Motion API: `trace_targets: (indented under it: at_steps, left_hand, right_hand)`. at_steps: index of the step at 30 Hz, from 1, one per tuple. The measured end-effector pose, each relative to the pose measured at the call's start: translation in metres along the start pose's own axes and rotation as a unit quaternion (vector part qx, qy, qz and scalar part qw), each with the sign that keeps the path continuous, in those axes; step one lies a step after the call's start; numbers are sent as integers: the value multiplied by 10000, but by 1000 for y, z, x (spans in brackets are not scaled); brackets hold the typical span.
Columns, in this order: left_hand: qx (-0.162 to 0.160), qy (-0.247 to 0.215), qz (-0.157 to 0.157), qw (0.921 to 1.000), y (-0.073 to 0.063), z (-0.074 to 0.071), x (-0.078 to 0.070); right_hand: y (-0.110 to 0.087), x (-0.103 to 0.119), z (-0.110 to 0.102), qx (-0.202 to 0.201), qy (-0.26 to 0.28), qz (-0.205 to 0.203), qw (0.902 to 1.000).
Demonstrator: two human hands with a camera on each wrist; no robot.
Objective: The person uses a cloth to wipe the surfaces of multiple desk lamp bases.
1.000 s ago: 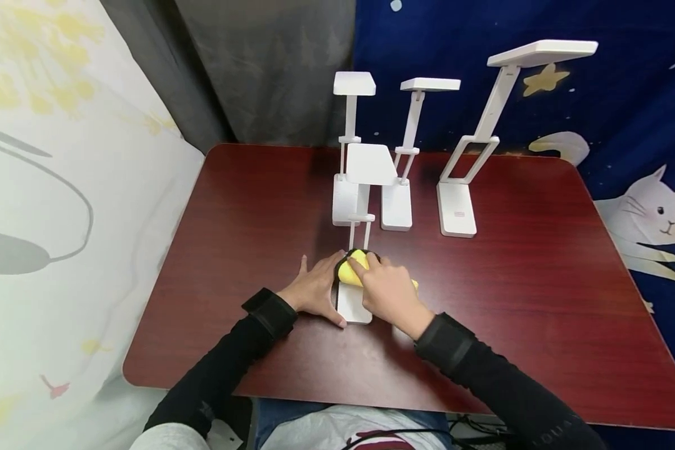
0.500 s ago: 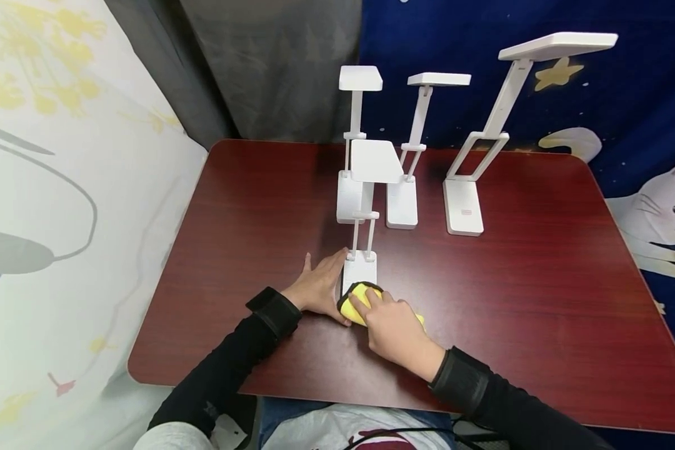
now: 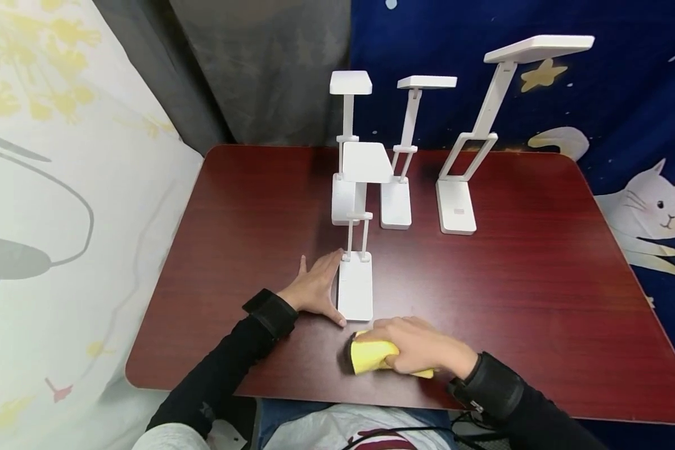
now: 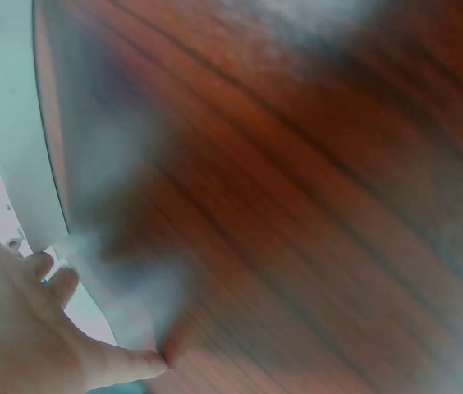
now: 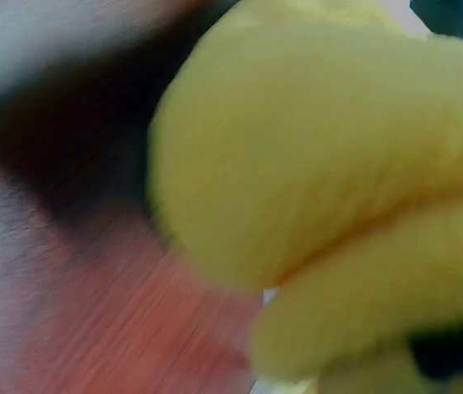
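Observation:
My right hand (image 3: 416, 345) grips a bunched yellow cloth (image 3: 373, 356) with a dark edge. It is low over the near part of the table, in front of a white desk lamp (image 3: 355, 287). The right wrist view shows the folds of the cloth close up, and they hide most of the fingers. My left hand (image 3: 314, 290) rests along the left side of this lamp's base, fingers spread, with the thumb near the front corner. In the left wrist view the thumb and fingertips of the left hand (image 4: 34, 328) lie by the pale base edge.
Three more white desk lamps stand behind: a left one (image 3: 345, 200), a middle one (image 3: 396, 203) and a taller right one (image 3: 457, 206). The nearest lamp's head overlaps them in view. The red-brown table (image 3: 517, 312) has rounded corners; curtains hang behind it.
The right hand has drawn the yellow cloth down along the nearest lamp's base and off its front end, toward the table's near edge. The left hand has stayed at the base.

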State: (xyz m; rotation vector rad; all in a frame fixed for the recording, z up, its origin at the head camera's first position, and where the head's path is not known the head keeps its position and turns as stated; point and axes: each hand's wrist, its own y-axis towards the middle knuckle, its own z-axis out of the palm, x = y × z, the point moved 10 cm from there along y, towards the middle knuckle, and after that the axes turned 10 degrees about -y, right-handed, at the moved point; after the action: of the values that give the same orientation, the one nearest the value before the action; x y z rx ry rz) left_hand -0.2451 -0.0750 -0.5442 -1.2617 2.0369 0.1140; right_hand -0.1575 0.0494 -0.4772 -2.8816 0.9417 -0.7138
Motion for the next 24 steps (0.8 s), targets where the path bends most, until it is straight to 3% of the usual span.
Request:
trace_targets:
  at_steps: [2,5,9,13,18,24]
  left_hand:
    - [-33,-60,44,10000,-1,-2,-1]
    - [-158,-147,107,9997,-2,-7,-5]
    - [-144,-242,23,9996,-2,-8,-11]
    - [97,-216,-314,9992,-2,1,-13]
    - [149,11,-567,9983,-2,4,-15]
    - [65,165,-529,9984,0,1,-21]
  right_hand:
    - [-4,-13,-11,-180,316,157,9992]
    - [-6,-43,-37,-757,2,887,9932]
    - [0,-82,-61,-1162,-983,2032,9672]
    - [17,-106,-59,-1161,-1601,2771,9403]
    - [43,-113,-46,-1185,-2130,3082,9195]
    - [56,-98,-37,-1340,-2772,2728,9115]
